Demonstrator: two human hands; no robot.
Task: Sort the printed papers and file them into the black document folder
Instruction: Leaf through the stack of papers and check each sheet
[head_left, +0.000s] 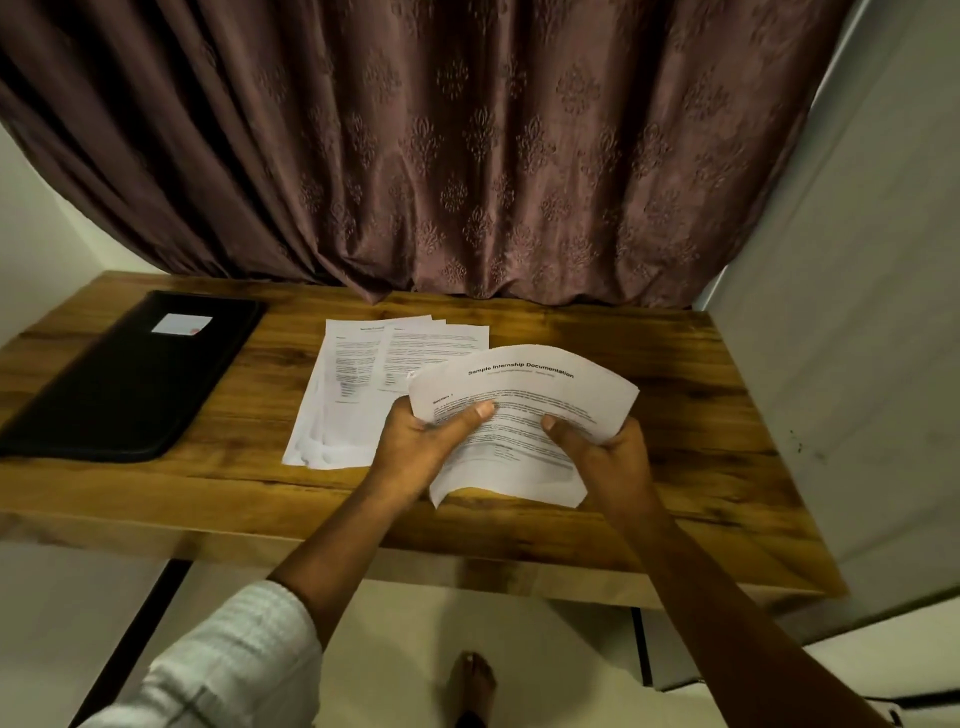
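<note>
Both my hands hold a curved stack of printed papers (524, 395) above the wooden desk; its top sheet is headed "Sample Internship Documentation". My left hand (426, 441) grips the stack's left edge with the thumb on top. My right hand (602, 452) grips the right side, thumb pressed on the page. A fanned pile of other printed sheets (358, 384) lies flat on the desk just behind and left of my left hand. The black document folder (130, 379) lies closed at the desk's left end, with a white label on its cover.
The wooden desk (701, 415) has bare surface to the right of the papers. A brown patterned curtain (467, 156) hangs behind it and a white wall (857, 312) stands on the right. My bare foot (472, 686) shows on the floor below.
</note>
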